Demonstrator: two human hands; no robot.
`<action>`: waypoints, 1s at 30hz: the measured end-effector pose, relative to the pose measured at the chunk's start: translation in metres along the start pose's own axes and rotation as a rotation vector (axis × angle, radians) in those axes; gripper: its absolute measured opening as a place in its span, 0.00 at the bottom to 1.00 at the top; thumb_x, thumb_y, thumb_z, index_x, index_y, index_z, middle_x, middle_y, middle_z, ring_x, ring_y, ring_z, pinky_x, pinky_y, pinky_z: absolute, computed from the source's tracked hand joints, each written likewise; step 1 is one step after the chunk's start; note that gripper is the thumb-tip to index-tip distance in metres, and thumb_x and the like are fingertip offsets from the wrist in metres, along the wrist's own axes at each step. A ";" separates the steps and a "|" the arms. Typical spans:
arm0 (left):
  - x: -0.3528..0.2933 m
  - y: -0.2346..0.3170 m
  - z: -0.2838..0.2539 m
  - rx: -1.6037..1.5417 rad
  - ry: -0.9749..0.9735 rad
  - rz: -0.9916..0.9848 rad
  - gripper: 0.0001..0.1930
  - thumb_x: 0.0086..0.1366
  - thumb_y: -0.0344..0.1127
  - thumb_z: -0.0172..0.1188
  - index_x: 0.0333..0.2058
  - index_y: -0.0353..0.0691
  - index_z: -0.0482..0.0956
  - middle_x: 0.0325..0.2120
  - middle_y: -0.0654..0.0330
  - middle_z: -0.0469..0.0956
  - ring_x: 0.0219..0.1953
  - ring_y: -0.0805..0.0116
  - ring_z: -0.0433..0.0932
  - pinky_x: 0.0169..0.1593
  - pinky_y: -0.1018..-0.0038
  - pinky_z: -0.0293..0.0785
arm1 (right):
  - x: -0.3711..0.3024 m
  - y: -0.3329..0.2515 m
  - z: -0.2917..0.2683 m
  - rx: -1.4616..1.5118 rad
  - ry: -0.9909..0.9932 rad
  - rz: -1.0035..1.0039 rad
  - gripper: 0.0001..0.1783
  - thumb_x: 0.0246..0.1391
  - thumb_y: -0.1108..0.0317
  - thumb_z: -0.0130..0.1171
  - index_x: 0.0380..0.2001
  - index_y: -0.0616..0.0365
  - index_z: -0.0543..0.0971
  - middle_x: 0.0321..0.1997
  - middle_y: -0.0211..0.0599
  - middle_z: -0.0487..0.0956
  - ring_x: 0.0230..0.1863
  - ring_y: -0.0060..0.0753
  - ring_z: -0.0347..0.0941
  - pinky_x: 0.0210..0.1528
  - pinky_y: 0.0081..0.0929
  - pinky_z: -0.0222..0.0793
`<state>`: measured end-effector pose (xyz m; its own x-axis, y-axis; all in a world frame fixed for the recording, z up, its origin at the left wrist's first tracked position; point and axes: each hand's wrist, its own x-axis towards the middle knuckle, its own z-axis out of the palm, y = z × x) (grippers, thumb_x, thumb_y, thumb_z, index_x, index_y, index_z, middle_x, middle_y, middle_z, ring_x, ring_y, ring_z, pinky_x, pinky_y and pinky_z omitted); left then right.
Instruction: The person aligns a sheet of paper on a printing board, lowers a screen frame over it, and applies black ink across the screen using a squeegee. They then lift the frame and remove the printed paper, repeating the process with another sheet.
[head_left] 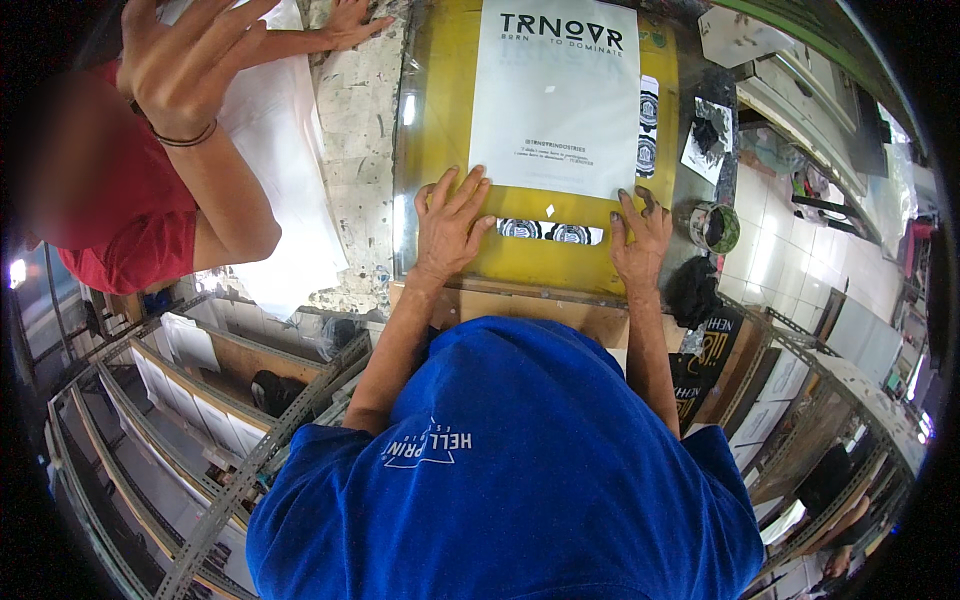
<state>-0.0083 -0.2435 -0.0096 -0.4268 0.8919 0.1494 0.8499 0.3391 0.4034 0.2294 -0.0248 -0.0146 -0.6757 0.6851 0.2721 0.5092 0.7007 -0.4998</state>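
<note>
A white sheet (555, 110) with black lettering lies on a yellow, shiny flat panel (437, 120) in front of me. My left hand (452, 228) rests by the sheet's lower left corner, its fingertips touching the edge and its fingers apart. By the lower right corner is my right hand (642, 240), with fingers spread and bent a little, nothing visibly gripped. Between the hands, a strip with round black emblems (550, 232) lies on the panel below the sheet. A similar strip (648, 128) runs along the sheet's right side.
At the left, a person in a red shirt (135, 200) raises one hand and rests the other on the stained worktop (355, 150), beside white material (270, 140). On my right are an open tin (715, 228), smudged paper (708, 138) and dark cloth (693, 290). Metal racks (215, 500) stand lower left.
</note>
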 end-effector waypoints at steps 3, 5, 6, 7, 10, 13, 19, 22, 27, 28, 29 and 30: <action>0.000 0.000 0.000 0.007 0.000 0.001 0.27 0.66 0.45 0.62 0.61 0.41 0.76 0.68 0.62 0.69 0.69 0.52 0.62 0.67 0.50 0.52 | -0.001 0.002 0.001 0.002 0.002 -0.003 0.23 0.50 0.70 0.67 0.53 0.51 0.85 0.57 0.46 0.77 0.58 0.53 0.70 0.61 0.49 0.65; 0.000 0.000 0.000 0.008 0.001 0.003 0.27 0.66 0.45 0.62 0.61 0.41 0.77 0.68 0.62 0.69 0.69 0.52 0.62 0.67 0.50 0.52 | -0.001 0.003 0.001 0.003 0.004 -0.005 0.23 0.51 0.69 0.67 0.53 0.51 0.85 0.57 0.46 0.77 0.58 0.53 0.70 0.61 0.48 0.65; 0.000 0.000 0.001 0.009 0.002 0.002 0.27 0.66 0.45 0.62 0.61 0.41 0.77 0.68 0.62 0.68 0.69 0.52 0.62 0.67 0.50 0.52 | 0.000 0.003 0.001 0.001 0.004 -0.008 0.23 0.51 0.69 0.67 0.53 0.52 0.85 0.57 0.46 0.77 0.57 0.53 0.70 0.60 0.48 0.65; 0.000 0.000 0.001 0.009 0.003 0.002 0.27 0.66 0.45 0.62 0.61 0.40 0.77 0.68 0.62 0.68 0.69 0.52 0.62 0.67 0.50 0.52 | 0.000 0.003 0.001 0.000 0.005 -0.011 0.22 0.51 0.69 0.67 0.53 0.52 0.85 0.57 0.46 0.77 0.57 0.53 0.70 0.60 0.48 0.65; 0.000 0.000 0.001 0.010 -0.002 0.000 0.27 0.66 0.46 0.62 0.60 0.40 0.77 0.68 0.62 0.68 0.69 0.51 0.62 0.67 0.50 0.52 | 0.000 0.000 0.000 -0.014 -0.002 0.003 0.22 0.52 0.68 0.68 0.52 0.52 0.85 0.57 0.46 0.77 0.56 0.53 0.70 0.59 0.47 0.66; -0.001 -0.002 0.001 -0.014 -0.019 -0.016 0.28 0.67 0.46 0.62 0.62 0.42 0.76 0.70 0.64 0.67 0.72 0.53 0.58 0.68 0.49 0.49 | 0.001 0.000 0.000 -0.006 0.019 -0.022 0.21 0.52 0.68 0.68 0.52 0.52 0.85 0.57 0.46 0.77 0.55 0.52 0.70 0.58 0.47 0.66; -0.001 -0.001 0.002 0.000 -0.031 -0.022 0.28 0.66 0.46 0.62 0.62 0.42 0.76 0.70 0.63 0.67 0.71 0.52 0.59 0.68 0.50 0.50 | -0.002 0.004 0.002 -0.002 -0.002 -0.009 0.22 0.52 0.69 0.68 0.52 0.51 0.85 0.57 0.45 0.77 0.54 0.52 0.70 0.58 0.46 0.67; 0.000 -0.001 0.001 0.000 -0.005 -0.005 0.26 0.67 0.46 0.61 0.60 0.40 0.77 0.69 0.62 0.68 0.70 0.52 0.61 0.67 0.50 0.51 | -0.002 0.005 0.002 -0.001 -0.002 -0.006 0.22 0.51 0.69 0.68 0.52 0.51 0.85 0.57 0.45 0.77 0.54 0.52 0.70 0.57 0.46 0.67; 0.000 -0.001 0.000 0.006 -0.013 -0.007 0.26 0.68 0.47 0.59 0.61 0.41 0.77 0.69 0.62 0.68 0.70 0.52 0.60 0.68 0.49 0.50 | 0.000 0.002 0.001 0.022 0.000 0.011 0.22 0.51 0.69 0.69 0.52 0.51 0.85 0.57 0.44 0.78 0.54 0.52 0.71 0.57 0.47 0.68; 0.000 -0.001 0.001 0.006 -0.017 -0.008 0.26 0.69 0.48 0.59 0.62 0.42 0.76 0.70 0.63 0.67 0.71 0.52 0.60 0.68 0.49 0.50 | 0.000 0.002 0.000 0.034 0.002 0.020 0.22 0.50 0.69 0.69 0.52 0.51 0.85 0.57 0.44 0.78 0.53 0.52 0.71 0.56 0.47 0.68; 0.000 -0.001 0.001 0.009 -0.005 -0.005 0.26 0.68 0.47 0.60 0.61 0.42 0.77 0.69 0.62 0.68 0.70 0.52 0.60 0.68 0.49 0.50 | 0.000 0.002 0.001 0.031 0.007 0.012 0.22 0.50 0.69 0.69 0.51 0.52 0.85 0.57 0.44 0.78 0.53 0.52 0.71 0.56 0.47 0.68; 0.000 -0.001 0.001 0.010 0.006 -0.001 0.26 0.67 0.46 0.61 0.61 0.41 0.77 0.69 0.61 0.68 0.70 0.51 0.61 0.67 0.50 0.51 | -0.001 0.003 0.002 0.027 0.012 0.006 0.22 0.50 0.69 0.69 0.51 0.52 0.85 0.57 0.44 0.78 0.53 0.53 0.71 0.56 0.47 0.68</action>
<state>-0.0084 -0.2431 -0.0110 -0.4300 0.8895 0.1544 0.8524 0.3436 0.3941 0.2309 -0.0234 -0.0178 -0.6661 0.6915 0.2794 0.4983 0.6913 -0.5232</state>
